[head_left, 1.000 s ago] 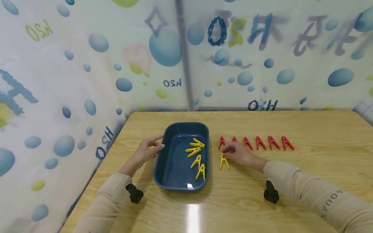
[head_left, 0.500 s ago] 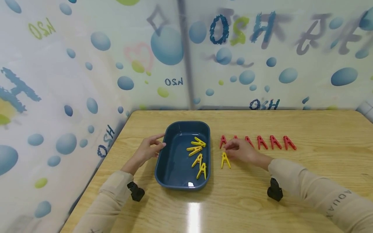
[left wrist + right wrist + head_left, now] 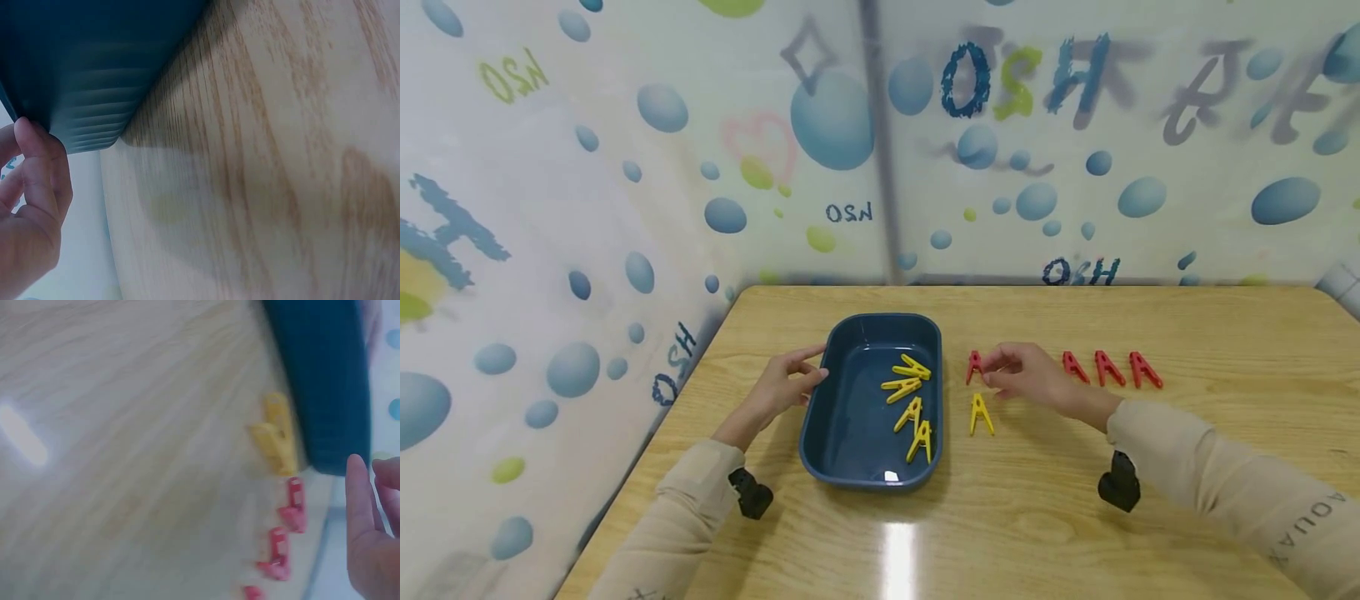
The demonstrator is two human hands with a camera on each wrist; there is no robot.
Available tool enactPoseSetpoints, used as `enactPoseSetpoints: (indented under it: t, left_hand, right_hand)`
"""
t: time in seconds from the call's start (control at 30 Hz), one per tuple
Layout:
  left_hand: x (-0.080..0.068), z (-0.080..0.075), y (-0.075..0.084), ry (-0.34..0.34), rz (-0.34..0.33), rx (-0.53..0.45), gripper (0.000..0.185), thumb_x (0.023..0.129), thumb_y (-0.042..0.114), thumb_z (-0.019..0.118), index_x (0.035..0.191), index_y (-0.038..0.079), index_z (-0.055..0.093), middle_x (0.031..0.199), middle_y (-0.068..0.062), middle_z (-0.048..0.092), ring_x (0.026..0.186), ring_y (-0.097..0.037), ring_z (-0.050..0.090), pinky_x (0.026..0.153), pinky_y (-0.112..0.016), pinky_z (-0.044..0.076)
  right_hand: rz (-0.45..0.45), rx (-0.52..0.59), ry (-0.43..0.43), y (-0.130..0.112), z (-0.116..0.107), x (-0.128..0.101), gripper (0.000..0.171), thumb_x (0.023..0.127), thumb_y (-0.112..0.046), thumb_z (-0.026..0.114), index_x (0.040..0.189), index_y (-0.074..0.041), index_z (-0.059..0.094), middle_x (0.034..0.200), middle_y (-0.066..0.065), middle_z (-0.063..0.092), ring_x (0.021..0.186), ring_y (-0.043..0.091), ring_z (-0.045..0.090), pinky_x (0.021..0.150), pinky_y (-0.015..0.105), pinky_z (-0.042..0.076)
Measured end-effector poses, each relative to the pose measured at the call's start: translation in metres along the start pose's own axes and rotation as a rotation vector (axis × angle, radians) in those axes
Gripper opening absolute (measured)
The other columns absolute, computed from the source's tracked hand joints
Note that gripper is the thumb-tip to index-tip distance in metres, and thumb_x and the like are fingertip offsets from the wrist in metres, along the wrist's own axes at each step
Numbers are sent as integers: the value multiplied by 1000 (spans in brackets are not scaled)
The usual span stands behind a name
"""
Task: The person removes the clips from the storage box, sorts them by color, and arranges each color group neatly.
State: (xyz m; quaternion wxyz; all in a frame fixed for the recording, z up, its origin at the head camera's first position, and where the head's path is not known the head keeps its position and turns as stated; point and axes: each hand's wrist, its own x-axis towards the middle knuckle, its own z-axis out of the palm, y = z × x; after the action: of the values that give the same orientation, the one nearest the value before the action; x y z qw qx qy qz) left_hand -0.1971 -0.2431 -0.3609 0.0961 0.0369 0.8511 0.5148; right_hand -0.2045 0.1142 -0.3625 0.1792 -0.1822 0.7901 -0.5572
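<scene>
Left hand [image 3: 781, 387] rests relaxed-fingered against the 9 o'clock wall of the blue tray [image 3: 850, 433], gripping nothing. Right hand [image 3: 1026, 377] hovers loosely curled over the red pegs [image 3: 1108, 368] row; whether it holds one, cannot tell. Loose yellow peg [image 3: 979, 414] lies on the counter [image 3: 1225, 333], at 7 o'clock of that hand, just beside the tray.

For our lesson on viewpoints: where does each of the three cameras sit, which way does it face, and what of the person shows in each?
Head: high, facing forward and down at the wooden table; both hands and sleeves show, the left hand touching the dark blue plastic tray.
Left wrist: low beside the tray's outer wall; fingers show.
Right wrist: above the table, facing the yellow plastic clothespin and red plastic clothespins; fingers show.
Shared: all three show the tray.
</scene>
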Motion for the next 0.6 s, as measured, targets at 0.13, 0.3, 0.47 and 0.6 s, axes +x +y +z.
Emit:
enactPoseSetpoints:
  t: [0.13,0.3,0.47,0.6]
  left_hand:
    - [0,0,0,-1,-2,1,48,89,14,54,134,11,39,92,-14,54,62,-16,53,58,-34,49]
    - [1,0,0,2,-7,10,48,89,14,54,134,11,39,92,-14,54,63,-15,53,58,-35,49]
    - [1,0,-1,5,-8,8,48,89,14,55,134,12,40,92,-14,54,63,-16,53,57,-33,49]
    - [0,0,0,3,-2,8,48,89,14,54,134,12,40,92,-14,54,63,-16,52,57,-32,48]
  right_hand:
    - [-13,-13,-13,-18,3,6,24,86,-5,56,106,8,52,100,24,53,88,37,55,73,42,49]
    - [-39,-80,-54,-38,13,16,20,85,-5,57,103,5,55,93,15,56,80,28,58,69,38,51]
    - [-77,-163,-138,-53,23,31,20,85,-5,57,103,4,56,94,11,57,78,27,59,68,37,51]
    - [-77,-187,-175,-60,29,45,19,86,-5,56,103,1,56,96,12,58,84,33,58,71,36,50]
